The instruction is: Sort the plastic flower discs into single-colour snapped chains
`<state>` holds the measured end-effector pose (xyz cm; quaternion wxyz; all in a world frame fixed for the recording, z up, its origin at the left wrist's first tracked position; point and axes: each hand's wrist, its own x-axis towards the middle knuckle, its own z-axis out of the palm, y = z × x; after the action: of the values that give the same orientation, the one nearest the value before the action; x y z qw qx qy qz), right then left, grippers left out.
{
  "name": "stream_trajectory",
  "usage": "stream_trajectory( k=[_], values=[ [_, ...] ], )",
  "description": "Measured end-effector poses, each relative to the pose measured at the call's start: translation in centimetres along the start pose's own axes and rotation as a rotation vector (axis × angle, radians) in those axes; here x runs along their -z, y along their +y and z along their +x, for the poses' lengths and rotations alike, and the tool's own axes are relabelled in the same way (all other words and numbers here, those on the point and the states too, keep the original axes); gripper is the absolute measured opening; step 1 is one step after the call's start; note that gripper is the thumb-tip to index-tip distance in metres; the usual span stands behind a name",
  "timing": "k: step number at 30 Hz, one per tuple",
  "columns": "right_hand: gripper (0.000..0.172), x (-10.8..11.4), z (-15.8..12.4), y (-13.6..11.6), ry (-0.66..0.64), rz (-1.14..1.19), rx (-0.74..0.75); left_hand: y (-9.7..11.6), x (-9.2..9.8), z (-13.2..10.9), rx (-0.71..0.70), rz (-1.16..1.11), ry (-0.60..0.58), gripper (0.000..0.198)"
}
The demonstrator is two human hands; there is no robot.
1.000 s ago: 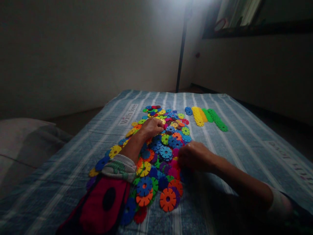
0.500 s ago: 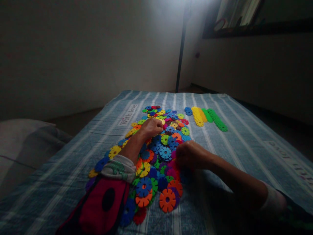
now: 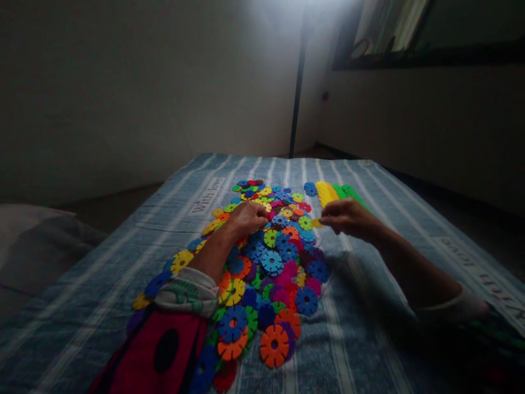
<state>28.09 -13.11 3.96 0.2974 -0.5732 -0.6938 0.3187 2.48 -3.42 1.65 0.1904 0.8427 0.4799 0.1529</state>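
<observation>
A long pile of notched plastic discs (image 3: 271,262) in many colours lies on the striped cloth. My left hand (image 3: 249,217) rests over the pile's far half with fingers curled down; what they hold, if anything, is hidden. To the right of the pile, my right hand (image 3: 348,218) pinches a yellow notched disc (image 3: 317,222), held by its edge just above the cloth. Just beyond that hand lie rows of overlapping discs: a short blue row (image 3: 310,189), yellow rows (image 3: 326,192) and green rows (image 3: 348,191). The hand partly covers the yellow and green ones.
The blue striped cloth (image 3: 164,241) covers a table or bed, with "With love" lettering at its sides. Pale fabric (image 3: 36,246) lies at the left edge. Behind the far edge stand a thin dark pole (image 3: 296,104) with a bright light and a wall (image 3: 123,98).
My right hand has lifted off the pile's right edge and moved away from me toward the rows, with a yellow disc in it. My left hand has stayed over the pile.
</observation>
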Motion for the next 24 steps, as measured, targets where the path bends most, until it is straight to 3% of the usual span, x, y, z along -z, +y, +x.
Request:
stream_trajectory(
  k=[4,7,13,24],
  values=[
    [0.016,4.0,2.0,2.9,0.232,-0.225,-0.083,-0.2,-0.1,0.1,-0.013,0.019,0.016,0.018],
    [0.014,6.3,3.2,5.0,0.319,-0.406,-0.159,-0.3,0.0,0.1,-0.023,0.024,0.012,0.017],
    [0.016,7.5,4.4,7.5,0.202,-0.506,-0.219,-0.2,0.1,0.1,-0.037,0.021,0.01,0.017],
    [0.017,6.6,5.5,7.9,0.148,-0.454,-0.287,0.0,0.0,0.0,0.014,0.029,0.004,0.019]
  ],
)
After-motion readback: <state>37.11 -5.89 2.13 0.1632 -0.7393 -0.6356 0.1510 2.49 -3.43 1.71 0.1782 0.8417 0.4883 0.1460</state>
